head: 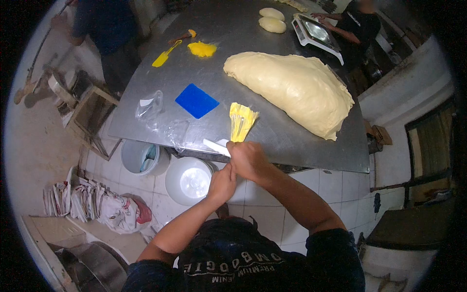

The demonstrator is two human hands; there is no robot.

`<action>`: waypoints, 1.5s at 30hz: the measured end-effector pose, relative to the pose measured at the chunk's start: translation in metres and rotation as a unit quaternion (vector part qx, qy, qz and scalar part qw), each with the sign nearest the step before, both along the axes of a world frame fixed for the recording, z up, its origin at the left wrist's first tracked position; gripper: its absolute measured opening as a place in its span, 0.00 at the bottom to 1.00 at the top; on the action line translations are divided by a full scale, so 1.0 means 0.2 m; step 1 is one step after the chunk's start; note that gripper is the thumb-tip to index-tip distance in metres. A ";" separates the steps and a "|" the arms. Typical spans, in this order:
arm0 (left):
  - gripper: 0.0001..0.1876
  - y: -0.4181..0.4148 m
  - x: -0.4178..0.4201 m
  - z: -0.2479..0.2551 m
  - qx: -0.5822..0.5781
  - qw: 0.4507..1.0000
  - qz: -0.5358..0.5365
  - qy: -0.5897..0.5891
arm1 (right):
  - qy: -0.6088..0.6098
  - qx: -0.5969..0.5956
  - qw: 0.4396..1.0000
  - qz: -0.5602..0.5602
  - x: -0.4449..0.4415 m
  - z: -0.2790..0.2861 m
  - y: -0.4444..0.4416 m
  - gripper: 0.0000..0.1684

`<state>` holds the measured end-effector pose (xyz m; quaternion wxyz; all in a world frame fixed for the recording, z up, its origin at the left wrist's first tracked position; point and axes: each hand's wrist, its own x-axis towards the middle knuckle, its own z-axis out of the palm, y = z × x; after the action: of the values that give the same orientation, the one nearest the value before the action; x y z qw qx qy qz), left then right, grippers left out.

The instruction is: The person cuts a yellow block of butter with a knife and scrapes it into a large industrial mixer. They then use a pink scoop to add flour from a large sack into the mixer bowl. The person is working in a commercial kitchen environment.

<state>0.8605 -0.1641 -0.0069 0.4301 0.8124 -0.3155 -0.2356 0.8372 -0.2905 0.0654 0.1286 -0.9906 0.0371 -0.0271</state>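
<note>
At the near edge of a metal table, my right hand is closed around the gathered lower end of a yellow-coated plastic wrapper, which fans out above the fist. My left hand touches it from below; its fingers are closed, but what they grip is hidden. A white flat piece sticks out to the left of my hands. Beyond lies a large dough mass. A blue flat scraper, a clear plastic bag, a yellow spatula and a yellow soft lump rest on the table.
Two dough pieces and a white weighing scale stand at the far side, where a person reaches to the scale. Another person stands far left. White buckets are on the floor under the near edge, stacked sacks at left.
</note>
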 end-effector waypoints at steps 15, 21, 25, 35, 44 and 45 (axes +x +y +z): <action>0.16 0.23 -0.05 0.22 -0.045 0.998 0.025 0.046 | 0.015 -0.049 0.993 -0.106 0.19 -0.05 -0.15 0.11; 0.16 0.31 -0.07 0.29 -0.033 0.992 0.035 0.117 | 0.047 -0.044 0.992 -0.107 0.22 -0.01 -0.14 0.12; 0.19 0.46 -0.15 0.37 -0.027 0.991 0.010 0.128 | -0.004 -0.064 0.991 -0.116 0.22 -0.07 -0.17 0.09; 0.13 0.75 0.23 0.43 -0.055 0.981 0.183 -0.034 | -0.098 0.097 0.982 -0.129 -0.02 0.17 -0.41 0.12; 0.20 0.37 1.09 -0.08 0.060 0.856 0.348 -0.376 | -0.057 -0.071 0.996 0.005 -0.29 0.13 -0.51 0.10; 0.19 0.33 1.08 -0.08 0.081 0.865 0.330 -0.368 | -0.057 -0.070 0.996 0.014 -0.33 0.11 -0.54 0.10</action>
<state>1.0758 -0.0986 -0.0227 0.2682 0.9286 -0.1441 0.2120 0.7707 -0.3983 0.0867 0.0608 -0.9945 0.0133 -0.0847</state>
